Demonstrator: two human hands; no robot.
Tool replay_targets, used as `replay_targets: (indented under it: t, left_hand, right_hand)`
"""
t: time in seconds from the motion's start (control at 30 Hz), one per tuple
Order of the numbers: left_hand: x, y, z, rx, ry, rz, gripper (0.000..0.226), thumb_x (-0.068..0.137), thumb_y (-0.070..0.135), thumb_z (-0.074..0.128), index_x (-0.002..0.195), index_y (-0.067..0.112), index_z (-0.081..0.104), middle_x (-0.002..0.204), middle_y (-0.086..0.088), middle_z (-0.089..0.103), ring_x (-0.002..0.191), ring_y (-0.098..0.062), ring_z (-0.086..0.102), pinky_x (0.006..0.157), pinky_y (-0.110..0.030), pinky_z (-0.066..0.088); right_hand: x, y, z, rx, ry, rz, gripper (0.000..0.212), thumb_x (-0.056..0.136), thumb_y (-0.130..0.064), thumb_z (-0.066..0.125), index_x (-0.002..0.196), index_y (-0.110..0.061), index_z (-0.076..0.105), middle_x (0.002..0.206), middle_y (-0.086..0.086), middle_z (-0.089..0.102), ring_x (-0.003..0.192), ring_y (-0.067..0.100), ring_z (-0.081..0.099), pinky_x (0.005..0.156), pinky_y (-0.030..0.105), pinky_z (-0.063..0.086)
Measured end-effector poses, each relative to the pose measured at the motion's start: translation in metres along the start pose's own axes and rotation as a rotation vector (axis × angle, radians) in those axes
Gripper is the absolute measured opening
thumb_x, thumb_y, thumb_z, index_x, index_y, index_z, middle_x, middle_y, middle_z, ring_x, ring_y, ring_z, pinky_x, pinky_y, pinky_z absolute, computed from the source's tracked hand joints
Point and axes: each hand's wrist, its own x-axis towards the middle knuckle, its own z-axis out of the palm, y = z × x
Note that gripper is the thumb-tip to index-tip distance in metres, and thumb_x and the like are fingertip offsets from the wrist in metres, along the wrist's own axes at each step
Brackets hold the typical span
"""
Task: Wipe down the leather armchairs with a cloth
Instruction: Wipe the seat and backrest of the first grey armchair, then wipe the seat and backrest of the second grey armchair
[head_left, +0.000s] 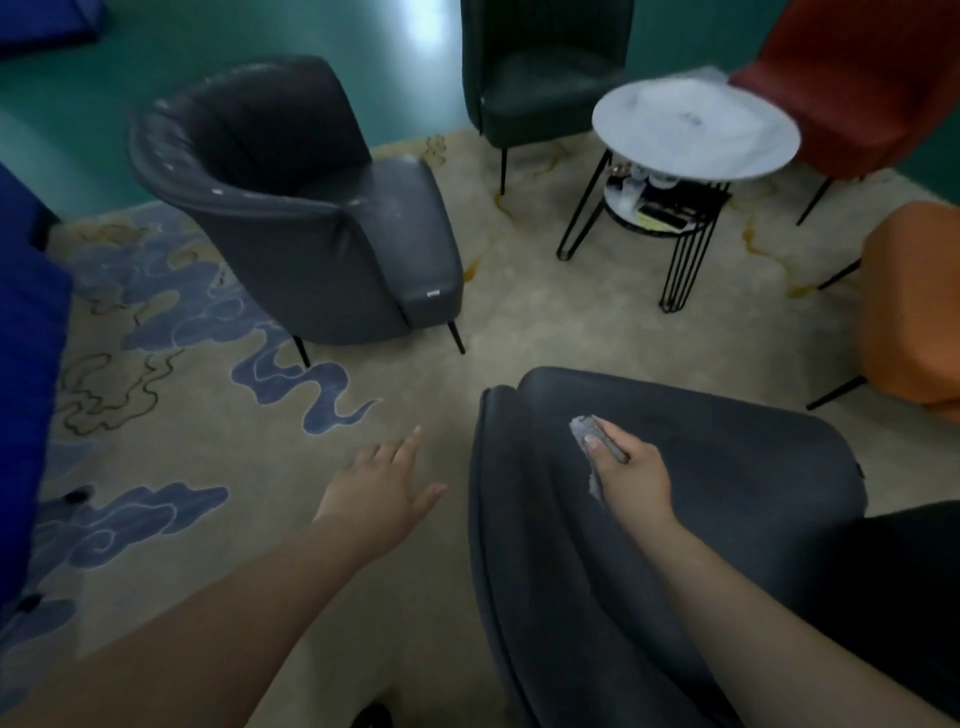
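Head view looks down on two bare forearms reaching forward over a patterned rug (171, 395). Right hand (626, 475) lies on the dark leather back of the nearest armchair (701, 519), its fingers curled over a small grey cloth (589, 441) that is pressed against the leather; the cloth shows past the fingertips and along the thumb side of that hand. Left hand (382, 480) hangs in the air to the left of the same armchair, apart from it, fingers straight and spread, holding nothing, with the rug below it. Well beyond the left hand stands a second dark grey armchair (311, 218), its seat turned to the right. Far ahead of the right hand is a round white side table (696, 130) on black wire legs, with small items on its lower shelf, too blurred to name. Behind the table are a dark green chair (545, 67) and a red chair (857, 78); an orange seat (914, 306) stands off to the right of the right hand.
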Motion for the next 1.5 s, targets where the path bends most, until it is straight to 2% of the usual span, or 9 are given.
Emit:
replay_targets:
  t: [0.1, 0.3, 0.47, 0.6, 0.73, 0.97, 1.3, 1.4, 1.5]
  left_hand:
    - [-0.009, -0.032, -0.014, 0.128, 0.067, 0.052, 0.080, 0.092, 0.067, 0.026, 0.154, 0.021, 0.006, 0.155, 0.002, 0.028, 0.140, -0.020, 0.028, 0.111, -0.038, 0.026]
    - [-0.024, -0.104, -0.053, 0.128, 0.096, 0.064, 0.080, 0.092, 0.065, 0.029, 0.154, 0.021, 0.003, 0.159, 0.001, 0.019, 0.145, -0.021, 0.018, 0.116, -0.040, 0.019]
    - [-0.038, -0.165, -0.095, 0.171, 0.134, 0.080, 0.079, 0.093, 0.064, 0.030, 0.154, 0.019, 0.008, 0.160, 0.001, 0.017, 0.146, -0.021, 0.017, 0.117, -0.041, 0.018]
    - [-0.045, -0.197, -0.120, 0.214, 0.158, 0.092, 0.077, 0.094, 0.063, 0.028, 0.154, 0.018, 0.011, 0.160, 0.000, 0.019, 0.145, -0.021, 0.020, 0.117, -0.040, 0.019]
    - [-0.038, -0.211, -0.132, 0.201, 0.148, 0.084, 0.076, 0.095, 0.064, 0.024, 0.154, 0.018, 0.012, 0.159, 0.000, 0.020, 0.145, -0.020, 0.020, 0.117, -0.040, 0.018]
    - [0.028, -0.197, -0.149, 0.217, 0.133, 0.119, 0.077, 0.094, 0.062, 0.029, 0.154, 0.019, 0.008, 0.161, 0.002, 0.015, 0.147, -0.019, 0.014, 0.118, -0.040, 0.016]
    - [0.147, -0.169, -0.177, 0.240, 0.164, 0.137, 0.079, 0.093, 0.064, 0.028, 0.154, 0.021, 0.004, 0.161, 0.004, 0.013, 0.147, -0.019, 0.012, 0.119, -0.042, 0.012]
    - [0.173, -0.165, -0.181, 0.227, 0.165, 0.148, 0.079, 0.092, 0.065, 0.028, 0.154, 0.021, 0.004, 0.161, 0.004, 0.013, 0.147, -0.019, 0.012, 0.119, -0.043, 0.012]
    - [0.203, -0.165, -0.186, 0.213, 0.160, 0.158, 0.080, 0.091, 0.066, 0.028, 0.154, 0.023, 0.003, 0.161, 0.005, 0.013, 0.147, -0.018, 0.011, 0.118, -0.043, 0.010]
  right_hand:
    - [-0.013, -0.022, 0.029, -0.045, -0.009, -0.050, 0.028, 0.089, -0.010, 0.064, 0.117, -0.009, 0.068, 0.104, 0.002, 0.071, 0.083, 0.004, 0.064, 0.062, 0.003, 0.045]
    - [-0.043, -0.065, 0.099, -0.069, -0.011, -0.113, 0.025, 0.089, -0.008, 0.064, 0.113, -0.009, 0.070, 0.087, -0.011, 0.069, 0.068, -0.016, 0.060, 0.058, -0.003, 0.039]
    - [-0.068, -0.100, 0.148, -0.107, -0.033, -0.130, 0.027, 0.089, -0.015, 0.064, 0.116, -0.012, 0.068, 0.104, 0.009, 0.069, 0.082, 0.008, 0.067, 0.069, 0.013, 0.051]
    - [-0.078, -0.122, 0.168, -0.085, -0.004, -0.124, 0.032, 0.089, -0.017, 0.065, 0.120, -0.010, 0.066, 0.115, 0.009, 0.065, 0.097, 0.011, 0.064, 0.083, 0.012, 0.046]
    - [-0.075, -0.137, 0.177, -0.118, 0.001, -0.121, 0.033, 0.089, -0.017, 0.066, 0.121, -0.010, 0.065, 0.115, 0.004, 0.067, 0.094, 0.004, 0.061, 0.072, -0.002, 0.040]
    - [-0.021, -0.156, 0.168, -0.205, -0.019, -0.112, 0.033, 0.091, -0.026, 0.062, 0.122, -0.016, 0.065, 0.120, 0.015, 0.059, 0.106, 0.023, 0.062, 0.098, 0.038, 0.048]
    - [0.098, -0.179, 0.165, -0.196, 0.037, -0.088, 0.032, 0.093, -0.026, 0.061, 0.123, -0.015, 0.064, 0.119, 0.011, 0.053, 0.094, 0.013, 0.055, 0.062, -0.003, 0.037]
    - [0.124, -0.186, 0.168, -0.211, 0.033, -0.075, 0.034, 0.094, -0.025, 0.060, 0.125, -0.014, 0.062, 0.120, 0.012, 0.058, 0.101, 0.019, 0.061, 0.085, 0.021, 0.048]
    - [0.148, -0.193, 0.174, -0.198, 0.055, -0.048, 0.034, 0.094, -0.025, 0.060, 0.125, -0.012, 0.061, 0.111, 0.017, 0.060, 0.091, 0.028, 0.064, 0.082, 0.034, 0.052]
